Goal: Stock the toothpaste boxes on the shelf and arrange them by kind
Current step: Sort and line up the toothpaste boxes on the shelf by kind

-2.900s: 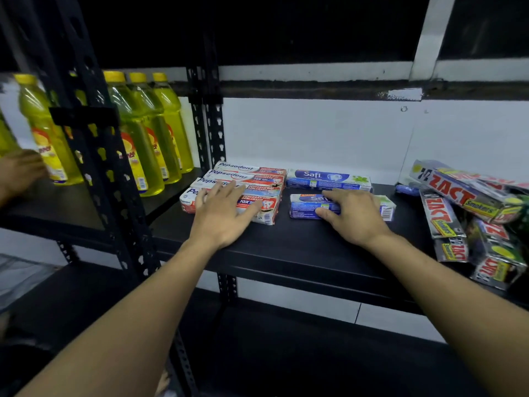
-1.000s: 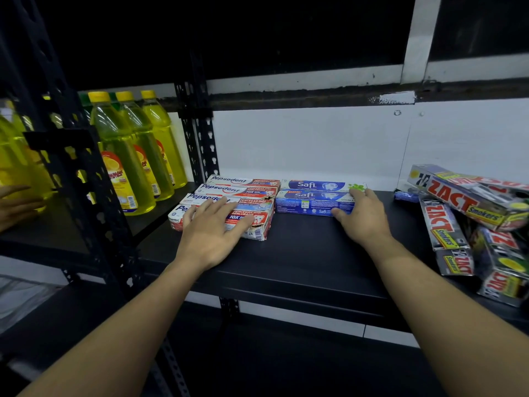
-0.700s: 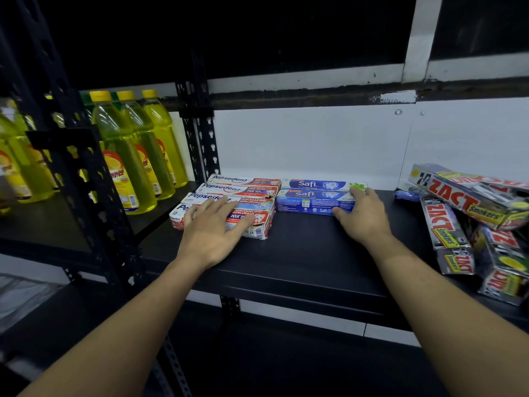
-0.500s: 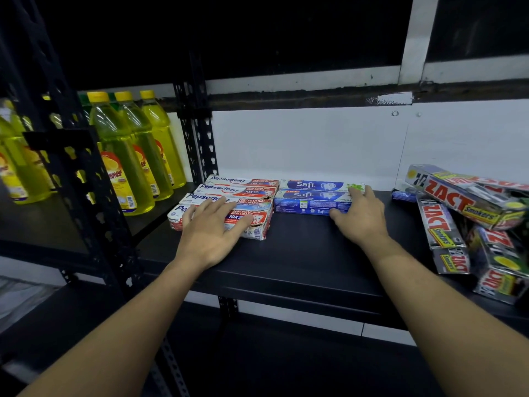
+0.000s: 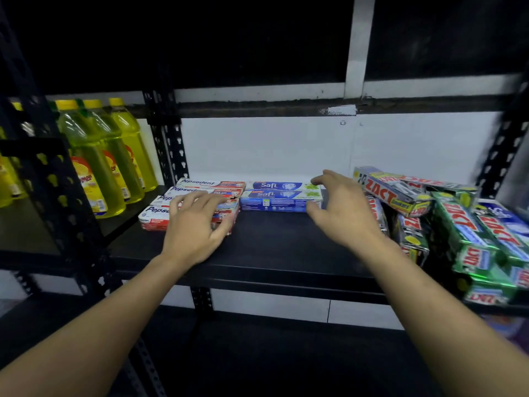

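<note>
Head view: a black metal shelf board [image 5: 272, 247] runs across the middle of the frame in front of a white wall [image 5: 257, 150]. Four red-and-white Pepsodent toothpaste boxes [image 5: 211, 184] lie flat in a row front to back on the left part of this board, long sides facing front. Two blue-and-white Safi toothpaste boxes [image 5: 274, 200] lie flat just beside them at their 3 o'clock, squared up one behind the other against the wall; whether the two groups touch cannot be told. At 3 o'clock of the Safi boxes lies a loose heap of Zact toothpaste boxes, red-and-black ones [image 5: 395, 193] tilted on top and green ones [image 5: 463, 222] further right, unsorted and overlapping. The left hand [image 5: 197, 224] rests palm down on the front Pepsodent boxes, fingers spread and laid over their tops, thumb at the front right corner; it grips nothing. The right hand [image 5: 340, 207] hovers at the right end of the Safi boxes, fingers spread apart and raised, holding nothing; motion blur prevents telling whether the thumb touches the front box. At 9 o'clock, beyond a black perforated steel upright [image 5: 169, 144], yellow plastic bottles of liquid with yellow caps [image 5: 94, 167] stand upright on the adjoining shelf.
</note>
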`<state>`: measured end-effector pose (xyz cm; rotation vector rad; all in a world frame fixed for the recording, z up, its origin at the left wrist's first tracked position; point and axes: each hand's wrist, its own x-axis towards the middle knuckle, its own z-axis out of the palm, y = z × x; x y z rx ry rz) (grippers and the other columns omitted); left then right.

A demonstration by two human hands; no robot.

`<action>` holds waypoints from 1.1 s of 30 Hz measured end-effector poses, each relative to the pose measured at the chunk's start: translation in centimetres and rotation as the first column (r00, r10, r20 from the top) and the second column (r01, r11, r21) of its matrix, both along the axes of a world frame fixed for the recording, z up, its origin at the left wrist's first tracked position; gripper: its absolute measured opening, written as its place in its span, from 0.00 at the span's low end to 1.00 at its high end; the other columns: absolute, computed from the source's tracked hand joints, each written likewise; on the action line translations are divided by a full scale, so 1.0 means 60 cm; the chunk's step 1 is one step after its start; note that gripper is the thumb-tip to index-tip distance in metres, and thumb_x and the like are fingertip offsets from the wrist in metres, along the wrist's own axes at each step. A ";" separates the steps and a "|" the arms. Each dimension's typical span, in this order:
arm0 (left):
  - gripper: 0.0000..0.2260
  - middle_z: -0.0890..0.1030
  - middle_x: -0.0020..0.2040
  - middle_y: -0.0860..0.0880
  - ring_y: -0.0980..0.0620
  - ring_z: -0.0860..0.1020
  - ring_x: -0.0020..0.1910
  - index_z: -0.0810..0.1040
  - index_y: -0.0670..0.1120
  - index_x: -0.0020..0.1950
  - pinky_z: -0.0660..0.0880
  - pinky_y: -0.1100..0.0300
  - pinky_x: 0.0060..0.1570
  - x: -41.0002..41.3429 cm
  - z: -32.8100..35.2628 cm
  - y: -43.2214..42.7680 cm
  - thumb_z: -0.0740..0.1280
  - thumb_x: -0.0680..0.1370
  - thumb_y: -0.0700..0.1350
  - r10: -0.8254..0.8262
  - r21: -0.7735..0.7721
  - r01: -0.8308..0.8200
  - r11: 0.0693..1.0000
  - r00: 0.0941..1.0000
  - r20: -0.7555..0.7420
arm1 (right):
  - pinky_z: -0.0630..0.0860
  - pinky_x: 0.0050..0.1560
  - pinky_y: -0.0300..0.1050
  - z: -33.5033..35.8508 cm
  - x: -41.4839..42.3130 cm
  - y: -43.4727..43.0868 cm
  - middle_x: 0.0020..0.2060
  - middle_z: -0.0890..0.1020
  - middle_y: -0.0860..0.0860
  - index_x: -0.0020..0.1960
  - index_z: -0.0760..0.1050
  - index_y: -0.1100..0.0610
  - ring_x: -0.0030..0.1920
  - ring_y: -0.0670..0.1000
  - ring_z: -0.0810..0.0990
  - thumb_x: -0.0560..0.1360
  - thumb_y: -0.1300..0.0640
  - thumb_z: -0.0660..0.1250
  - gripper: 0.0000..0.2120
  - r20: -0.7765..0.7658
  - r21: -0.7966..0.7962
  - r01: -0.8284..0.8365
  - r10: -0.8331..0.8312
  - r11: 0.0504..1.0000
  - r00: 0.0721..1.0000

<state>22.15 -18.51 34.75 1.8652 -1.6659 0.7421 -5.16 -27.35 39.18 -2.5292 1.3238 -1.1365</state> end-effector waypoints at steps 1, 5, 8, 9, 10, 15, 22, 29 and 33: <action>0.22 0.80 0.62 0.54 0.50 0.72 0.67 0.78 0.53 0.63 0.59 0.48 0.67 -0.022 0.003 -0.005 0.56 0.79 0.63 -0.027 -0.016 0.027 1.000 0.999 -0.022 | 0.68 0.66 0.49 0.011 -0.018 0.011 0.65 0.76 0.54 0.64 0.76 0.56 0.66 0.60 0.72 0.73 0.53 0.67 0.20 -0.008 -0.028 0.008 -0.008 1.000 1.000; 0.27 0.77 0.67 0.53 0.50 0.69 0.69 0.75 0.53 0.68 0.60 0.50 0.68 -0.137 0.008 -0.036 0.54 0.77 0.66 -0.161 0.049 0.169 0.984 0.978 -0.132 | 0.71 0.63 0.49 0.033 -0.090 0.039 0.62 0.79 0.52 0.62 0.77 0.55 0.65 0.58 0.73 0.73 0.53 0.67 0.18 -0.022 -0.104 0.059 -0.061 0.993 0.998; 0.28 0.73 0.71 0.53 0.52 0.66 0.71 0.70 0.54 0.72 0.60 0.50 0.70 -0.235 0.004 -0.057 0.56 0.78 0.67 -0.276 0.133 0.315 0.940 0.928 -0.248 | 0.74 0.60 0.50 0.032 -0.146 0.043 0.57 0.82 0.50 0.60 0.78 0.54 0.60 0.57 0.77 0.70 0.50 0.64 0.19 -0.032 -0.124 0.107 -0.112 0.987 0.993; 0.28 0.71 0.72 0.54 0.52 0.66 0.72 0.68 0.54 0.74 0.59 0.51 0.70 -0.263 0.001 -0.064 0.58 0.79 0.67 -0.307 0.149 0.359 0.922 0.907 -0.287 | 0.75 0.59 0.51 0.030 -0.162 0.042 0.56 0.82 0.50 0.59 0.78 0.54 0.58 0.57 0.78 0.70 0.49 0.64 0.19 -0.036 -0.129 0.125 -0.131 0.984 0.991; 0.28 0.70 0.74 0.54 0.53 0.65 0.73 0.66 0.54 0.75 0.59 0.51 0.71 -0.292 -0.001 -0.070 0.58 0.79 0.66 -0.334 0.158 0.398 0.903 0.885 -0.324 | 0.75 0.58 0.51 0.029 -0.181 0.042 0.55 0.83 0.50 0.58 0.78 0.53 0.56 0.58 0.78 0.70 0.49 0.64 0.18 -0.044 -0.134 0.153 -0.160 0.979 0.986; 0.31 0.61 0.79 0.56 0.54 0.59 0.77 0.57 0.58 0.79 0.57 0.48 0.73 -0.382 -0.015 -0.095 0.56 0.78 0.69 -0.412 0.203 0.518 0.831 0.818 -0.402 | 0.74 0.57 0.51 0.027 -0.283 0.040 0.55 0.83 0.49 0.60 0.78 0.51 0.57 0.58 0.78 0.72 0.49 0.66 0.17 -0.024 -0.129 0.282 -0.287 0.951 0.957; 0.33 0.52 0.81 0.59 0.54 0.55 0.79 0.50 0.61 0.81 0.57 0.40 0.75 -0.382 -0.027 -0.104 0.50 0.78 0.72 -0.383 0.349 0.504 0.790 0.851 -0.359 | 0.74 0.49 0.54 -0.010 -0.426 0.024 0.49 0.84 0.58 0.59 0.79 0.55 0.52 0.62 0.79 0.74 0.57 0.65 0.14 -0.033 -0.092 0.501 -0.505 0.861 0.862; 0.33 0.53 0.81 0.59 0.52 0.58 0.78 0.50 0.62 0.80 0.61 0.40 0.73 -0.382 -0.026 -0.107 0.49 0.78 0.72 -0.374 0.351 0.505 0.789 0.847 -0.379 | 0.54 0.68 0.61 -0.102 -0.493 0.020 0.55 0.83 0.50 0.54 0.79 0.55 0.70 0.61 0.67 0.76 0.56 0.64 0.09 -0.309 -0.240 0.547 -0.597 0.802 0.740; 0.33 0.55 0.81 0.58 0.50 0.60 0.77 0.51 0.62 0.80 0.63 0.40 0.72 -0.384 -0.024 -0.105 0.49 0.78 0.72 -0.362 0.358 0.502 0.787 0.846 -0.390 | 0.50 0.69 0.64 -0.121 -0.497 0.033 0.57 0.82 0.48 0.57 0.77 0.55 0.73 0.60 0.65 0.76 0.58 0.65 0.10 -0.284 -0.244 0.533 -0.585 0.810 0.760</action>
